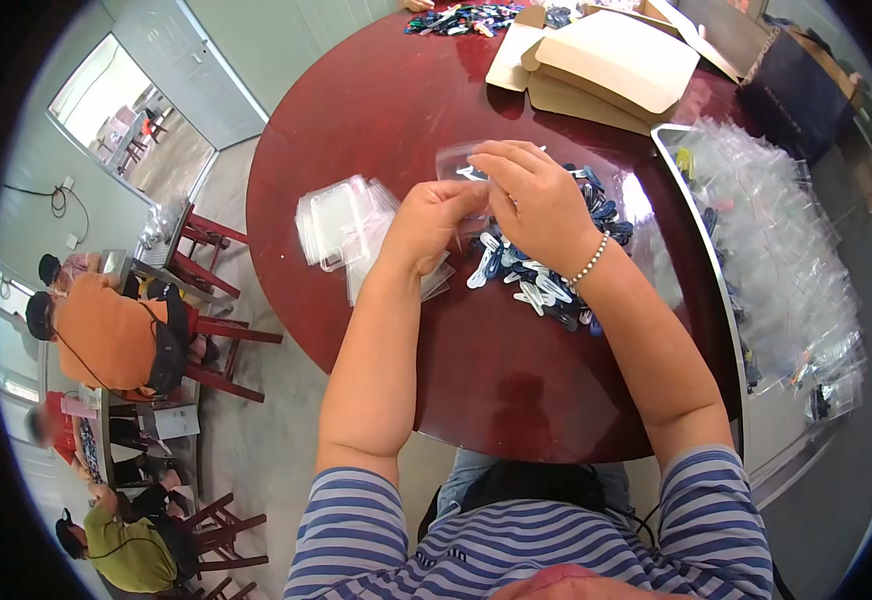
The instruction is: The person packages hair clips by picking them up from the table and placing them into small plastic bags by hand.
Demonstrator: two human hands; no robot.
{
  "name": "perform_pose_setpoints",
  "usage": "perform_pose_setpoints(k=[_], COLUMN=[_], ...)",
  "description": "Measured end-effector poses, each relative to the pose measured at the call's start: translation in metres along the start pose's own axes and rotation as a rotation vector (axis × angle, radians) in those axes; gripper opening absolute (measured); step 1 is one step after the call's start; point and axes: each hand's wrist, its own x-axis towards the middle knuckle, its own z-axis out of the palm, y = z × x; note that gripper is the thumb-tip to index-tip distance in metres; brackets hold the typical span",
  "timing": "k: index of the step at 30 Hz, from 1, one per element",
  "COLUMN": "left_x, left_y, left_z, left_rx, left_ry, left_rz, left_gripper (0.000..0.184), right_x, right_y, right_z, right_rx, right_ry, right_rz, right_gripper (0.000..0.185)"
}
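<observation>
My left hand point(434, 222) is closed in a pinch on a clear plastic bag point(453, 160) held just above the table. Over the same bag, my right hand point(546, 205) has its fingers bent and pressed together; its thumb is close to the left fingertips. Pale shapes like snap hair clips show at the bag, partly hidden by my fingers. Under and beside the right hand lies a loose pile of snap hair clips point(546, 285) in white, grey and dark blue. Flat clear bags point(341, 225) lie stacked left of my left hand.
The round dark red table point(356, 130) carries an open cardboard box point(611, 60) and a heap of coloured clips point(464, 19) at the back. A tray point(701, 215) at right holds many filled clear bags point(786, 260). Other people point(116, 330) sit on stools at far left.
</observation>
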Motion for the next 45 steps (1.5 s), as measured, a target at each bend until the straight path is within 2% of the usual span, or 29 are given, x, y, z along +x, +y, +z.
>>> perform_pose_setpoints(k=[5,11,19,22,24,28,30,34,38,39,43,45], left_x=[-0.006,-0.003,-0.006,-0.005,-0.004,-0.004,-0.003,-0.004,0.0,-0.002,-0.008,-0.008], left_y=[0.007,0.003,0.006,0.005,0.005,0.005,0.003,0.004,-0.002,0.001,0.008,0.01], left_z=[0.009,0.008,0.01,0.009,0.009,0.011,0.009,0.009,0.001,0.003,0.012,0.013], left_rx=[0.287,0.369,0.282,0.188,0.145,0.129,0.111,0.25,0.326,0.326,0.21,0.159], left_ry=[0.018,0.04,0.023,0.011,-0.001,0.027,0.021,0.045,0.014,0.014,-0.067,-0.075], left_rz=[-0.024,-0.032,0.008,0.018,0.035,0.027,0.038,0.002,0.015,0.016,-0.016,-0.027], left_gripper=[0.017,0.016,0.016,0.017,0.019,0.02,0.019,0.014,0.008,0.008,0.013,0.017], right_x=[0.005,0.013,0.003,0.005,0.008,0.006,0.004,0.007,0.003,0.002,0.007,0.012], right_y=[-0.006,-0.013,0.0,-0.001,0.0,0.005,0.001,-0.012,-0.005,-0.003,-0.012,-0.023], right_z=[-0.005,-0.015,-0.007,-0.008,-0.007,-0.01,-0.013,-0.008,-0.008,-0.01,-0.018,-0.026], right_rx=[-0.04,-0.083,-0.137,-0.126,-0.092,-0.045,-0.007,-0.054,-0.091,-0.1,-0.083,-0.098], right_ry=[0.01,0.041,-0.083,-0.05,0.09,0.076,-0.071,-0.019,-0.181,-0.252,-0.291,-0.326], right_rz=[-0.01,0.011,-0.026,-0.006,-0.001,0.035,0.07,0.021,0.025,0.015,0.029,0.189], right_gripper=[0.029,0.034,0.025,0.023,0.022,0.028,0.029,0.021,0.016,0.015,0.013,0.01])
